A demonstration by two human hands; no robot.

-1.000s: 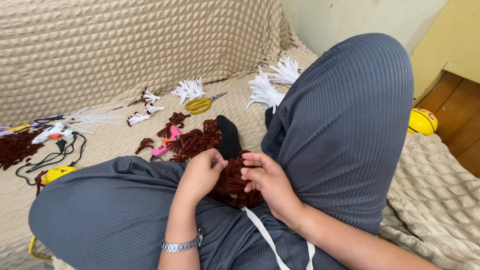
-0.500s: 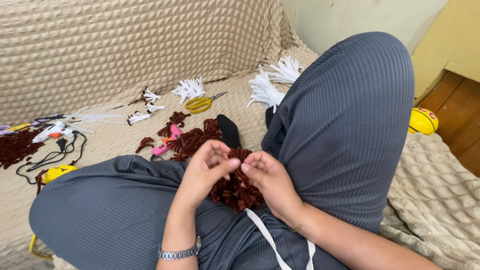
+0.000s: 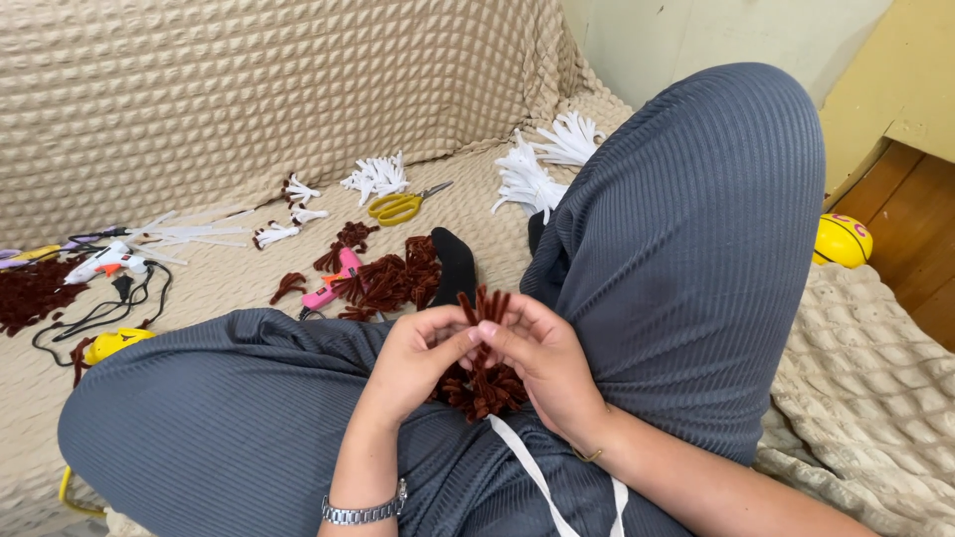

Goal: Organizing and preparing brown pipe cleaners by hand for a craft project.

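Both hands meet over the lap. Left hand [image 3: 423, 353] and right hand [image 3: 532, 353] pinch one brown yarn bundle [image 3: 484, 308] between fingertips, strands sticking up. Under them, a heap of brown tassels [image 3: 487, 388] rests on the grey trousers [image 3: 686, 219]; more brown tassels [image 3: 388, 278] lie on the beige cover [image 3: 229, 89], with white tassels [image 3: 376, 177], yellow scissors [image 3: 403, 206] and a glue gun [image 3: 104, 262]. Judged well along: many finished, this one in work.
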